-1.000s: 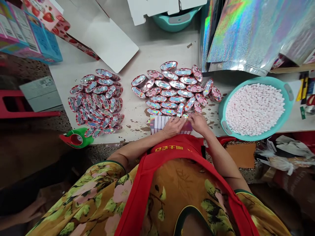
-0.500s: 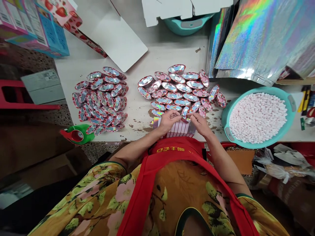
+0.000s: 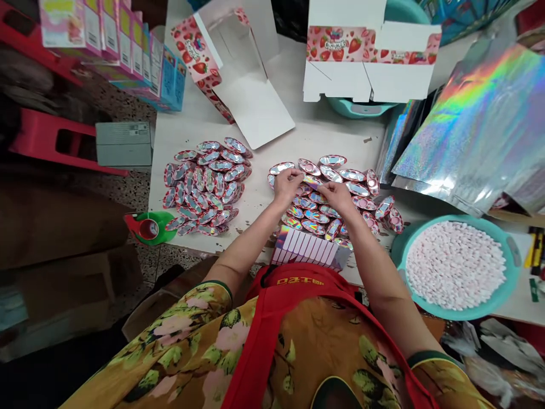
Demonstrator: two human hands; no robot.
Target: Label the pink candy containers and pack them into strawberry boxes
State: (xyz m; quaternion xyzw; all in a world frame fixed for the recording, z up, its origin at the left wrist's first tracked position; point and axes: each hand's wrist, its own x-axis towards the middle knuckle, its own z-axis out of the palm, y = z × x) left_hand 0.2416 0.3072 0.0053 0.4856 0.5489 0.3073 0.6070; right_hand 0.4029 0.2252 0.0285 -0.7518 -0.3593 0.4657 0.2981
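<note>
Left hand [image 3: 288, 183] pinches cup [image 3: 313, 181] lying crosswise atop pile [image 3: 354, 189]; right hand [image 3: 339, 197] touches its other end, grip unclear.

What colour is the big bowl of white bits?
The round plastic bowl is teal; head view.

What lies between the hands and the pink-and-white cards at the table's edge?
Head view: a few rows of shiny oval foil cups lie between the left hand, the right hand and the cards.
</note>
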